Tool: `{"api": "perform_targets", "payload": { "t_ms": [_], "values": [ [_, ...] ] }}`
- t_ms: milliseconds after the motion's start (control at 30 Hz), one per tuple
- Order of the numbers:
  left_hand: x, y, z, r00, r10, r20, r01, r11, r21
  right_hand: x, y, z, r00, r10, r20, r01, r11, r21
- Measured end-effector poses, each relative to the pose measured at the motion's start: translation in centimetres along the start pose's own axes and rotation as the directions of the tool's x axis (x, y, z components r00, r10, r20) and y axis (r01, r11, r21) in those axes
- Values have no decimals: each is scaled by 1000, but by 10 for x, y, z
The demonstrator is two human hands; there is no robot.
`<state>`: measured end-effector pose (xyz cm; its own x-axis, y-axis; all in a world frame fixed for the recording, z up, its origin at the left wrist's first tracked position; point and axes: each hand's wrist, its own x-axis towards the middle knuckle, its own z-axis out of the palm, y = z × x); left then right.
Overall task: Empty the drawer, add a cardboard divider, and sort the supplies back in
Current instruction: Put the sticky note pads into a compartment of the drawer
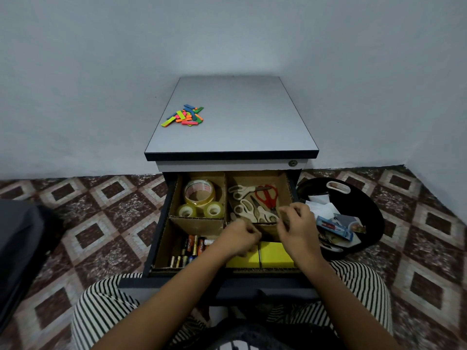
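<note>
Home room: patterned floor, supply drawer

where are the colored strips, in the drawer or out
Out. The strips lie in a pile on the cabinet top, not in the open drawer below.

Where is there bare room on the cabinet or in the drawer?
Most of the cabinet top is bare, right of and in front of the coloured strips. In the drawer, floor left of the batteries is free. Tape rolls, scissors and yellow pads fill their compartments; left hand and right hand crowd the cardboard divider.
</note>
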<state>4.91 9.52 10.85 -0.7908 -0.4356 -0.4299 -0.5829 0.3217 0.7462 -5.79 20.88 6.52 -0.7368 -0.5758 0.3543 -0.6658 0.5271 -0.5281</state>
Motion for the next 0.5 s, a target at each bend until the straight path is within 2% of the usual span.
{"api": "perform_targets", "payload": {
  "t_ms": [133, 267, 367, 500],
  "values": [
    [-16, 15, -39, 961, 216, -174, -191, 970, 149, 25, -30, -8, 996, -90, -17, 91, 991, 96],
    [-15, 18, -85, 815, 374, -442, -318, 927, 199, 61, -72, -22, 975, -211, -66, 218, 966, 140],
    [-2, 15, -115, 715, 413, -564, -332, 910, 247, 94, -99, -23, 962, -269, -44, 272, 947, 173],
    [24, 14, -157, 637, 448, -627, -257, 890, 376, 143, -127, -10, 949, -316, 2, 310, 933, 181]
  ]
}}
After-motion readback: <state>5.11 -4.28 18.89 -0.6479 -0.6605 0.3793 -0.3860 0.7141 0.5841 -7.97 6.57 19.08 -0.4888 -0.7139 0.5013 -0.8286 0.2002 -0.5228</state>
